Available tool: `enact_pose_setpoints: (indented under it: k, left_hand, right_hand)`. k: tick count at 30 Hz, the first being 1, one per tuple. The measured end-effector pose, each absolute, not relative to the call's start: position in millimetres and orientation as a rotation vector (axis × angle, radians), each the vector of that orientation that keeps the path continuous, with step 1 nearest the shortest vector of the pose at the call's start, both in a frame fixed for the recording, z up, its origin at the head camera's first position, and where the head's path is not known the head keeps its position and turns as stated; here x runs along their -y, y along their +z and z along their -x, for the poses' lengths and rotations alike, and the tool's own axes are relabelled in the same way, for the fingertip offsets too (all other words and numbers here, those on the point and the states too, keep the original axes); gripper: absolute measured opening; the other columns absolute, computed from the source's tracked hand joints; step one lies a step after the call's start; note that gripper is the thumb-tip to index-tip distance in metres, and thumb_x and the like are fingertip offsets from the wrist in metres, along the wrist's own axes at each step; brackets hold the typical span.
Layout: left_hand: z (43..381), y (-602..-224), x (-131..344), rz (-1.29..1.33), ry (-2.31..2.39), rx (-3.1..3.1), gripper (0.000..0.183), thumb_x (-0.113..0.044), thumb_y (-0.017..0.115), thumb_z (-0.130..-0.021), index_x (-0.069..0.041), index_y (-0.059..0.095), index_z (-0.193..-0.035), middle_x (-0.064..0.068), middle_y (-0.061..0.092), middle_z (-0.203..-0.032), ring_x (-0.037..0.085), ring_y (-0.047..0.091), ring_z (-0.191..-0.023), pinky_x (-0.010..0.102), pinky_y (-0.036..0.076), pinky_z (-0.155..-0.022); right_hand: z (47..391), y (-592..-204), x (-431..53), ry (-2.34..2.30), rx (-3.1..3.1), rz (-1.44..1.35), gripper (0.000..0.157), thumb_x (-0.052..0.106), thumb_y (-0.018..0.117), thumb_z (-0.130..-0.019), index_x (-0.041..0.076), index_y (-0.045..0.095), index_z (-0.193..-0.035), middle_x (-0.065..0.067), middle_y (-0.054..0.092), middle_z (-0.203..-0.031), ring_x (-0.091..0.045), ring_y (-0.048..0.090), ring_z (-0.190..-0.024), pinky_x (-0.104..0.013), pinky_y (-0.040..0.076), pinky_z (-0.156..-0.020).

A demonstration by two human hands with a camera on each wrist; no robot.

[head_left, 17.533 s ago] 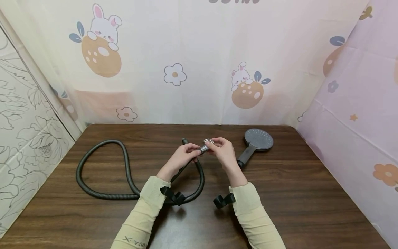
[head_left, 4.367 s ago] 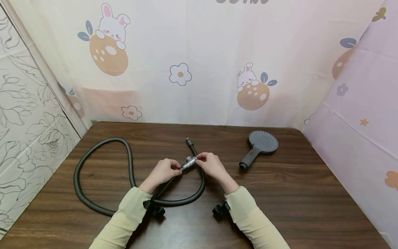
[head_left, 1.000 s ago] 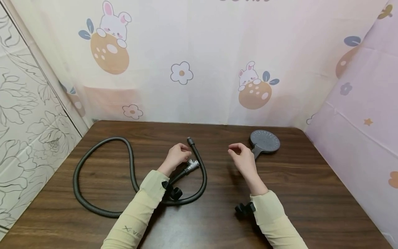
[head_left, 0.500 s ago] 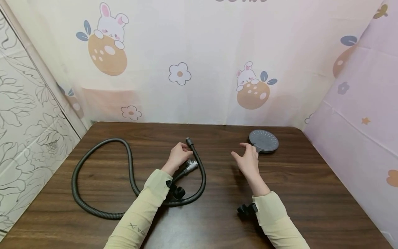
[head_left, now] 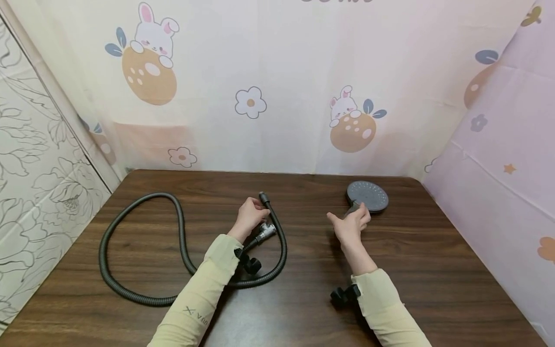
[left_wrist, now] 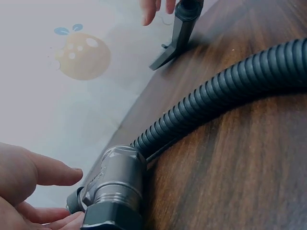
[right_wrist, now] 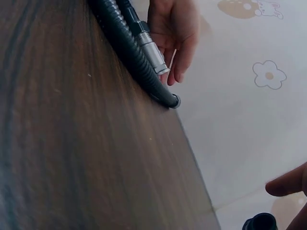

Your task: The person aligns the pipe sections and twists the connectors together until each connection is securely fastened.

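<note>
A dark grey ribbed shower hose (head_left: 184, 241) lies looped on the table. A silver metal valve (head_left: 266, 231) with a black collar is fitted to one end of it. The left hand (head_left: 249, 216) hovers beside this valve, its thumb (left_wrist: 55, 171) apart from the other fingers, which lie behind the valve near a small dark knob (left_wrist: 74, 200). The hose's other end (head_left: 264, 196) points toward the wall, just right of the left fingers. Over the handle of a grey shower head (head_left: 367, 195), the right hand (head_left: 352, 225) spreads thumb and fingers; it covers most of the handle.
The brown wooden table (head_left: 303, 308) has a patterned curtain (head_left: 295, 125) behind it and a lilac curtain (head_left: 498, 193) along its right side. Black camera mounts (head_left: 344, 295) hang below both wrists. A large hose loop occupies the table's left half.
Both hands have left the valve they were holding earlier. The right hand has moved right to the shower head, spreading its thumb. The left hand has stayed by the valve over the last second.
</note>
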State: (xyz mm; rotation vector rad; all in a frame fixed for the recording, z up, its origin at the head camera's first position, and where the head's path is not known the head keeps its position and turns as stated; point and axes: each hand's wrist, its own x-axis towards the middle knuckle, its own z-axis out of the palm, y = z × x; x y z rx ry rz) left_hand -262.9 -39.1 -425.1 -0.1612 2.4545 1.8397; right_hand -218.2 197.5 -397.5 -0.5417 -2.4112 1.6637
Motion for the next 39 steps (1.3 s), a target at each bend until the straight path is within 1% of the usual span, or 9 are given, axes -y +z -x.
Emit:
enact_pose_setpoints:
  k: [4, 7, 12, 15, 19, 24, 31, 35, 39]
  left_hand:
    - [264, -426, 38, 0.152, 1.849, -2.451, 0.044, -0.009, 0.062, -0.084, 0.004, 0.043, -0.121, 0.021, 0.054, -0.108, 0.024, 0.064, -0.073, 0.026, 0.053, -0.061]
    - [266, -425, 37, 0.155, 1.848, -2.452, 0.044, -0.01, 0.062, -0.084, 0.004, 0.042, -0.121, 0.021, 0.054, -0.107, 0.025, 0.064, -0.073, 0.025, 0.053, -0.061]
    - [270, -424, 35, 0.172, 1.87, -2.444, 0.046, -0.009, 0.064, -0.083, 0.005, 0.041, -0.121, 0.021, 0.055, -0.107, 0.026, 0.065, -0.078, 0.028, 0.054, -0.064]
    - [273, -425, 34, 0.177, 1.876, -2.438, 0.046, -0.008, 0.064, -0.083, 0.005, 0.041, -0.121, 0.021, 0.055, -0.107, 0.026, 0.064, -0.081, 0.029, 0.054, -0.067]
    - [275, -424, 33, 0.188, 1.829, -2.48, 0.044, -0.009, 0.064, -0.083, 0.004, 0.043, -0.118, 0.019, 0.055, -0.105, 0.025, 0.064, -0.076, 0.027, 0.054, -0.065]
    - [276, -422, 32, 0.192, 1.744, -2.57, 0.041, -0.012, 0.065, -0.082, 0.003, 0.045, -0.115, 0.02, 0.056, -0.102, 0.021, 0.064, -0.069, 0.026, 0.053, -0.062]
    - [278, -420, 30, 0.18, 1.556, -2.736, 0.044, -0.016, 0.066, -0.082, 0.004, 0.044, -0.115, 0.02, 0.053, -0.103, 0.025, 0.059, -0.074, 0.03, 0.051, -0.063]
    - [278, -418, 28, 0.183, 1.512, -2.78, 0.045, -0.018, 0.066, -0.082, 0.004, 0.045, -0.114, 0.02, 0.053, -0.101, 0.028, 0.056, -0.078, 0.034, 0.049, -0.066]
    - [281, -419, 24, 0.223, 1.484, -2.826, 0.047, -0.02, 0.067, -0.081, 0.004, 0.045, -0.114, 0.021, 0.053, -0.104, 0.032, 0.055, -0.088, 0.038, 0.048, -0.073]
  right_hand:
    - [217, -398, -196, 1.75, 2.316, 0.591, 0.095, 0.012, 0.059, -0.087, 0.009, -0.017, -0.143, -0.014, -0.018, -0.144, -0.035, -0.009, -0.135, -0.046, 0.021, -0.107]
    - [217, -400, -195, 1.785, 2.281, 0.623, 0.095, 0.009, 0.058, -0.087, 0.012, -0.019, -0.143, -0.012, -0.018, -0.145, -0.034, -0.011, -0.136, -0.045, 0.022, -0.107]
    - [217, -403, -194, 1.838, 2.235, 0.639, 0.097, 0.001, 0.057, -0.086, 0.014, -0.02, -0.143, -0.012, -0.019, -0.145, -0.033, -0.013, -0.137, -0.044, 0.021, -0.108]
    - [217, -404, -194, 1.865, 2.211, 0.648, 0.097, -0.001, 0.056, -0.086, 0.015, -0.021, -0.143, -0.011, -0.019, -0.145, -0.031, -0.009, -0.137, -0.042, 0.024, -0.106]
    - [217, -404, -195, 1.908, 2.161, 0.677, 0.097, -0.001, 0.055, -0.085, 0.015, -0.021, -0.143, -0.012, -0.018, -0.145, -0.03, -0.002, -0.137, -0.04, 0.027, -0.104]
    - [216, -404, -196, 1.985, 2.08, 0.71, 0.094, -0.002, 0.054, -0.084, 0.012, -0.019, -0.143, -0.016, -0.02, -0.144, -0.029, -0.005, -0.137, -0.039, 0.023, -0.106]
    - [216, -403, -199, 2.034, 2.034, 0.762, 0.086, 0.002, 0.053, -0.084, 0.008, -0.008, -0.145, -0.02, -0.013, -0.147, -0.029, -0.003, -0.137, -0.039, 0.019, -0.109]
    - [216, -403, -201, 2.106, 1.956, 0.769, 0.083, 0.004, 0.051, -0.087, 0.007, -0.008, -0.145, -0.019, -0.007, -0.149, -0.029, 0.001, -0.138, -0.037, 0.018, -0.11]
    - [217, -402, -203, 2.166, 1.898, 0.764, 0.081, 0.003, 0.051, -0.087, 0.005, -0.007, -0.144, -0.021, 0.0, -0.149, -0.029, 0.007, -0.138, -0.034, 0.02, -0.109]
